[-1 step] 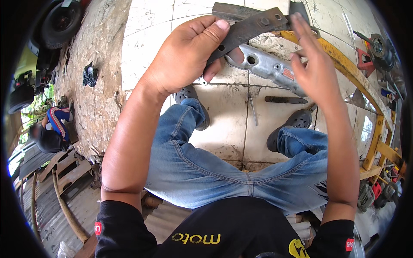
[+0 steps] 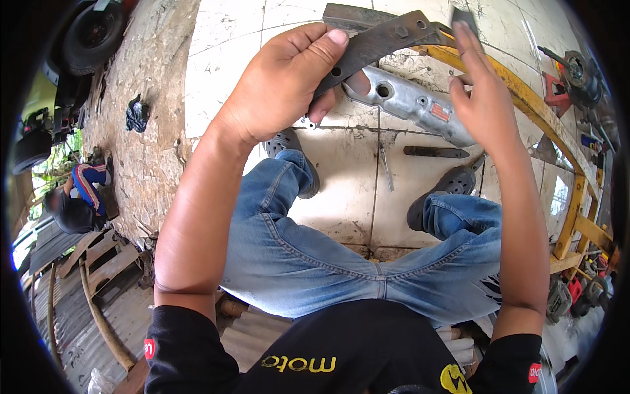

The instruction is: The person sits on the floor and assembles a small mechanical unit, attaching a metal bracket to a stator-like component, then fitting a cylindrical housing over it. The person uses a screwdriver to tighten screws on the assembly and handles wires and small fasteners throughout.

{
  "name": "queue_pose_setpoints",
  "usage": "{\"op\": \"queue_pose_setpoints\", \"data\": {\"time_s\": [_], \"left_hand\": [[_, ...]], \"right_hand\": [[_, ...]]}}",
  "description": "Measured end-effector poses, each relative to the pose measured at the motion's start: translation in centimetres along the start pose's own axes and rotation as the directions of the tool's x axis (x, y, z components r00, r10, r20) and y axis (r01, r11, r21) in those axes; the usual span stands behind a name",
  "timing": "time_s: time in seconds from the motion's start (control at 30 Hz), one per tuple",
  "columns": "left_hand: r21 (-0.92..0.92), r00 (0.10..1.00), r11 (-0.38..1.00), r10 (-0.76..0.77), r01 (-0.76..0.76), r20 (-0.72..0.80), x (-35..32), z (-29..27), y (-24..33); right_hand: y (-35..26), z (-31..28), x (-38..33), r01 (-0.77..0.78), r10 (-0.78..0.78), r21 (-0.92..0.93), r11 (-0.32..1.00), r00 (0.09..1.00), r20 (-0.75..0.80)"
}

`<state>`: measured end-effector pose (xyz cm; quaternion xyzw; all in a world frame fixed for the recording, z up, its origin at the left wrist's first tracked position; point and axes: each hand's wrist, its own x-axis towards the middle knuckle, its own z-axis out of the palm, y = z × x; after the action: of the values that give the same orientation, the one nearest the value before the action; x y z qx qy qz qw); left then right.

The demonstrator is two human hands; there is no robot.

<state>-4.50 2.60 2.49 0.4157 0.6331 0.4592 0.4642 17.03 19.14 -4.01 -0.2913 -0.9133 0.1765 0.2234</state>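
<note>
My left hand (image 2: 282,82) is closed around one end of a dark, bent metal bracket (image 2: 374,49). The bracket has round holes and a bolt head or nut near its far end, and I hold it up above the floor. Beside that far end is my right hand (image 2: 482,98), its fingers together against a small dark flat piece (image 2: 463,18) that looks like a folded sheet of sandpaper. Below the hands a silver metal cover (image 2: 407,105), with a round hole and a red-and-white label, lies on the tiles. Its right end is partly behind my right wrist.
A yellow metal frame (image 2: 531,98) curves along the right. Between my feet lie a dark flat bar (image 2: 436,152) and a thin metal tool (image 2: 386,169). Another dark metal bar (image 2: 354,16) is at the top. A person (image 2: 79,200) sits far left, near tyres (image 2: 95,36).
My right hand has shifted slightly to the right with the dark flat piece, uncovering more of the bracket's far end. My left hand and the bracket stay almost still.
</note>
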Motion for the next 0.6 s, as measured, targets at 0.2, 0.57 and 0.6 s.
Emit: {"op": "queue_pose_setpoints", "data": {"time_s": [0.2,0.57,0.6], "left_hand": [[0.017,1.0,1.0,0.025,-0.026,0.019,-0.5,-0.8,0.1],[0.034,0.999,0.999,0.03,-0.031,0.021,-0.6,-1.1,0.1],[0.048,0.999,0.999,0.025,-0.026,0.025,-0.6,-1.0,0.0]], "right_hand": [[-1.4,0.4,-0.6,-0.002,-0.003,0.08,0.997,0.998,0.056],[-0.3,0.4,-0.5,-0.201,0.199,0.027,0.979,0.978,0.066],[-1.7,0.4,-0.7,-0.126,0.122,0.056,0.99,0.99,0.077]]}}
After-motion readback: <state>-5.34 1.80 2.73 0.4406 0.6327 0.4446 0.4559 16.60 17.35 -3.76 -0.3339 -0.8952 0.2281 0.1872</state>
